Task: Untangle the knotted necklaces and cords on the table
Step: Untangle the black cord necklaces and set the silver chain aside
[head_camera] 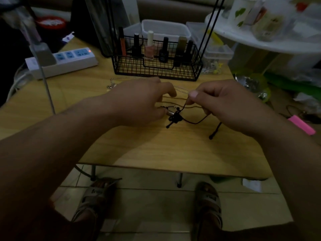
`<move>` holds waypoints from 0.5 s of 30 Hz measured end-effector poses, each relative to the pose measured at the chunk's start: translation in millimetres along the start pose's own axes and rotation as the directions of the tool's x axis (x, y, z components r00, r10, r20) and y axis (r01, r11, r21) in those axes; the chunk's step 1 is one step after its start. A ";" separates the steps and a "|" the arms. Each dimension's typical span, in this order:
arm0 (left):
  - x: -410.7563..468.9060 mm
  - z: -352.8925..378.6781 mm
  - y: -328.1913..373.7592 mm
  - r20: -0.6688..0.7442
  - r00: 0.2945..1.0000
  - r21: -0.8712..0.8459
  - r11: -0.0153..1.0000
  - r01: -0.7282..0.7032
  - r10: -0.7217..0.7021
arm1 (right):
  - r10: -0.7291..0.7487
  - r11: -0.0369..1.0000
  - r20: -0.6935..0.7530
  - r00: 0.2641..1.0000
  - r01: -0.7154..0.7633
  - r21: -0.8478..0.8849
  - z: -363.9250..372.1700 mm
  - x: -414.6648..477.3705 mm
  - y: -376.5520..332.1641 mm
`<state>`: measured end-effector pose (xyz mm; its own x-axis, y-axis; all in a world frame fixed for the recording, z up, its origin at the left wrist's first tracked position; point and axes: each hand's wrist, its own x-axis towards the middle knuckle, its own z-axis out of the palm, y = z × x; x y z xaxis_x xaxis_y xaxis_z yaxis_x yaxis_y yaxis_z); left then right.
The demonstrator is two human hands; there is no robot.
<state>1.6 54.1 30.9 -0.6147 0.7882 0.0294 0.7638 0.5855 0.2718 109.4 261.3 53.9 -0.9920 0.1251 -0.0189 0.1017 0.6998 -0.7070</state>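
Checker: Fixtures first, largest down. What do we have?

Operator: We have a wooden table (156, 150) across the middle of the view. A black wire basket (156, 70) stands at its far edge and holds upright bottles (149, 47). A white strip (69, 61) lies left of the basket with its red lamp lit.

Checker: State of the hands?

Operator: Our left hand (139, 101) sits over the table centre, in front of the basket. Its thumb and curled fingers pinch the cord (192, 121) at a small metal piece. Its forefinger points right, clear of the cord. Our right hand (224, 103) is level with the left and a little apart from it. Its thumb and forefinger pinch one strand of the same cord and hold it off the wood.

Checker: Where is the work item?

Operator: The black cord lies on the table between our hands. One strand rises from the knot (175, 118) to the right thumb. Another loops low to the right and passes under the right hand. The knot rests on the wood just right of the left thumb.

Checker: Smaller items?

Operator: A thin silver chain (111, 85) lies beyond the left hand, partly hidden by it. Two tan strands (166, 97) lie beyond the knot, and we cannot tell what they join. Two cord ends carry beads (211, 137), one below the knot and one below the right hand.
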 end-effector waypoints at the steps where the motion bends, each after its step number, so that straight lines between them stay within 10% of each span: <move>1: 3.9 -0.8 0.3 0.036 0.999 0.011 1.000 0.009 -0.009 | -0.006 1.000 0.001 1.000 0.006 -0.009 -2.0 1.4 0.9; 11: -2.2 -5.9 -5.5 0.147 0.987 0.066 0.996 0.052 -0.061 | -0.012 0.865 -0.091 0.996 -0.035 -0.501 9.9 2.8 17.2; 15: -10.7 -2.4 -4.9 0.126 0.990 0.065 0.997 0.052 -0.059 | -0.098 0.912 -0.039 0.994 0.074 -0.403 48.8 -5.9 0.1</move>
<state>4.0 42.3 31.6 -0.6292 0.7696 -0.1086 0.7423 0.6364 0.2097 111.6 226.3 19.4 -0.9935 0.0829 0.0779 0.0494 0.9312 -0.3613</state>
